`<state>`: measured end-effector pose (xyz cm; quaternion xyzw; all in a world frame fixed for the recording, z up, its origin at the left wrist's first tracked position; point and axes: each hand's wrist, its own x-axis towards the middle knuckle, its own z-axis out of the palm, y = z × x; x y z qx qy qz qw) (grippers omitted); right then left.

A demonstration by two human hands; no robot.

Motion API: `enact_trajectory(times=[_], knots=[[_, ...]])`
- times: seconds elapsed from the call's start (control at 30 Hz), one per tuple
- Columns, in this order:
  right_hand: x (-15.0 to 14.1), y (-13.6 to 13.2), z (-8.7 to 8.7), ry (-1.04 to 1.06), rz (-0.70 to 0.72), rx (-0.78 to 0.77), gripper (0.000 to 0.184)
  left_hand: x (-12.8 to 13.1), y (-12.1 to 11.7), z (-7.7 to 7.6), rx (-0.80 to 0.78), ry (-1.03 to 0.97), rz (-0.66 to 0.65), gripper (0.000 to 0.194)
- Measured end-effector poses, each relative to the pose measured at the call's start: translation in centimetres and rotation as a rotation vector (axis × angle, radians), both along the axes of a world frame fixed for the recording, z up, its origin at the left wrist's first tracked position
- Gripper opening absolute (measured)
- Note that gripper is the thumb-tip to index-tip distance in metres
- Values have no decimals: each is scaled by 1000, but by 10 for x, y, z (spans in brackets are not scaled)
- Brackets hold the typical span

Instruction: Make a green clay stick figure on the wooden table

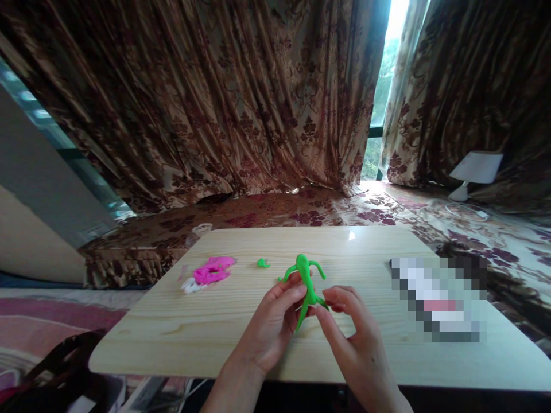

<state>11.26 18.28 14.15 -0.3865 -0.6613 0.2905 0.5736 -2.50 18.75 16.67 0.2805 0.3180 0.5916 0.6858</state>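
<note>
A bright green clay figure [305, 278] with a head, two arms and two legs is held above the near middle of the table. My left hand [275, 321] is closed on its body, thumb across the torso and fingers behind. My right hand [359, 335] pinches the figure's right-side leg between thumb and forefinger. The other leg hangs down free, and both of its arms stick out curved. Beyond my hands, a small green clay scrap [263, 263] lies on the table. A tinier green bit shows beside my left fingers.
Pink clay [215, 269] and a white piece [190, 285] lie on the table's [172, 338] left. A pixelated flat object [434, 298] lies on the right. Behind are a clear cup [200, 232], patterned curtains [241, 103] and a white lamp [477, 167] on a cloth-covered ledge.
</note>
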Motion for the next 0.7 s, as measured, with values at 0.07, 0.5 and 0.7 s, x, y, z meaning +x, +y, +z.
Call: enact_trajectory(times=[0.07, 0.5, 0.7], knots=[[4, -1, -3, 27, -14, -61, 12, -2, 0, 1, -24, 33, 11, 20], [1, 0, 4, 240, 160, -452, 20, 0, -2, 8, -51, 59, 15, 20], [10, 4, 1, 179, 129, -364, 21, 0, -1, 11, -72, 130, 16, 23]])
